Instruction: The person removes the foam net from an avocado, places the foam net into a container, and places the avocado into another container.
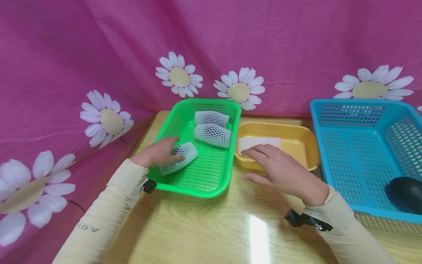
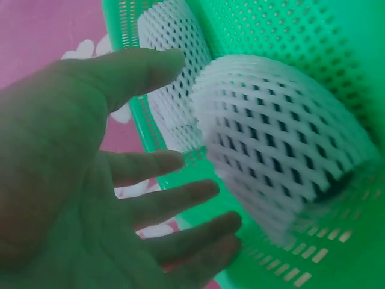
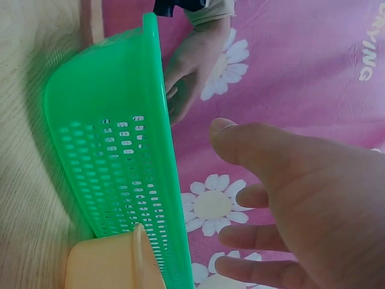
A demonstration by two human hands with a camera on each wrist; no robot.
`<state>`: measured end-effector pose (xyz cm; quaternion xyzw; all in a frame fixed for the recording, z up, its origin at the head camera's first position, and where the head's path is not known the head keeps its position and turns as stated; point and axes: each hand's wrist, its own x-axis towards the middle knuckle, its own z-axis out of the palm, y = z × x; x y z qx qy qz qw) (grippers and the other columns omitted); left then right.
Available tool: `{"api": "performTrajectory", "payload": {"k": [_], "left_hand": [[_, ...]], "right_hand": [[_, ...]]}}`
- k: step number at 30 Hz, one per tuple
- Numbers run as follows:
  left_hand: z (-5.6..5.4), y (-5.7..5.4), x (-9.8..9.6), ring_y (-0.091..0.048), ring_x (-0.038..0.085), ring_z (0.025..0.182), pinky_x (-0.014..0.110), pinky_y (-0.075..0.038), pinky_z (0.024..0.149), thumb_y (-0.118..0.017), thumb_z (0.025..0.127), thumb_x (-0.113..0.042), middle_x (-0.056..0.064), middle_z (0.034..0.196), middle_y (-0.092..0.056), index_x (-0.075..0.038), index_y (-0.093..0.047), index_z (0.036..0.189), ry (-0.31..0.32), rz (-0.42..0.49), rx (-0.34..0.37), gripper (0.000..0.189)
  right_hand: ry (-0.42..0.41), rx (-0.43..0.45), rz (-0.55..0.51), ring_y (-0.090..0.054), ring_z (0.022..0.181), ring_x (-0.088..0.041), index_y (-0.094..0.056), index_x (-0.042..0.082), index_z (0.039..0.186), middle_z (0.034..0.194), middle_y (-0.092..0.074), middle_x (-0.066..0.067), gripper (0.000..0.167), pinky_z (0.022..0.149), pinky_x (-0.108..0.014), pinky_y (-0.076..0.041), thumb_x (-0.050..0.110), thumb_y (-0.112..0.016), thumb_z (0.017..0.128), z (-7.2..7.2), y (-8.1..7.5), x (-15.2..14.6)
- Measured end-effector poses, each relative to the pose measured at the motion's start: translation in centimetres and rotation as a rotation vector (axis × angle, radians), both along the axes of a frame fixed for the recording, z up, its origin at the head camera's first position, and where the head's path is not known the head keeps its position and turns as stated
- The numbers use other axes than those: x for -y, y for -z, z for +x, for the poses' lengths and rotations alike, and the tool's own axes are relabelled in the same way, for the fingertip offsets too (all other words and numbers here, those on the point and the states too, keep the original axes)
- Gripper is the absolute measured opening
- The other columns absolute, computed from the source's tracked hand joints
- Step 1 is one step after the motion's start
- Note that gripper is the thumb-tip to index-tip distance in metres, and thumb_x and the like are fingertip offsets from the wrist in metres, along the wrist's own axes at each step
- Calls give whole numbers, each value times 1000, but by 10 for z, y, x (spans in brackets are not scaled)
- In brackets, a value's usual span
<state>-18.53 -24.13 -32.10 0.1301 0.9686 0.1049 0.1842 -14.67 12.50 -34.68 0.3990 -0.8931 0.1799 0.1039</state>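
My left hand (image 1: 160,153) reaches into the green basket (image 1: 226,176) beside a white foam net sleeve (image 1: 186,154), its fingers spread. In the left wrist view a gap shows between those fingers and the nearest foam net sleeve (image 2: 271,132), which has something dark inside. Two more foam net sleeves (image 1: 212,135) lie at the basket's far right. My right hand (image 1: 285,170) hovers with loosely extended fingers over the near edge of the yellow tub (image 1: 298,146). Another foam net sleeve (image 1: 260,142) lies flat in that tub, partly hidden by the hand.
To the right stands a blue basket (image 1: 351,161) holding a dark, smooth, rounded object (image 1: 405,194). All the containers rest on a wooden table (image 1: 211,227). A pink cloth with daisies (image 1: 280,44) hangs behind and along the left side.
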Motion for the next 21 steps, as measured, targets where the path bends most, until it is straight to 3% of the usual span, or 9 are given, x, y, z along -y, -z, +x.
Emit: {"api": "performTrajectory", "payload": {"k": [6, 10, 15, 21], "left_hand": [[5, 6, 2, -30, 47, 155, 58, -28, 128, -64, 100, -36, 32, 163, -32, 9, -21, 160, 38, 10, 51, 86], [7, 13, 1, -28, 47, 156, 58, -27, 128, -64, 100, -38, 33, 165, -28, 8, -15, 161, 17, 7, 56, 91], [10, 23, -1, -30, 49, 154, 59, -30, 127, -63, 100, -38, 36, 164, -25, 9, -13, 162, 2, -11, 29, 92], [10, 36, -5, -46, 50, 141, 59, -41, 118, -66, 98, -35, 36, 154, -39, 7, -26, 159, -5, -25, -55, 84]], "right_hand": [[5, 12, 10, -66, 123, -30, -63, 9, 136, 129, -69, -8, 62, 105, -51, -55, 48, -76, 90, 0, 0, -1], [1, 15, 11, -65, 124, -30, -63, 10, 136, 130, -69, -7, 61, 105, -50, -55, 49, -76, 91, 0, 1, 0], [-11, 14, 10, -65, 124, -30, -63, 9, 136, 129, -69, -8, 61, 106, -50, -55, 48, -76, 90, 0, 3, 3], [-13, 4, 12, -66, 122, -30, -63, 9, 136, 129, -69, -9, 63, 104, -49, -56, 50, -76, 90, 0, 8, 6]]}}
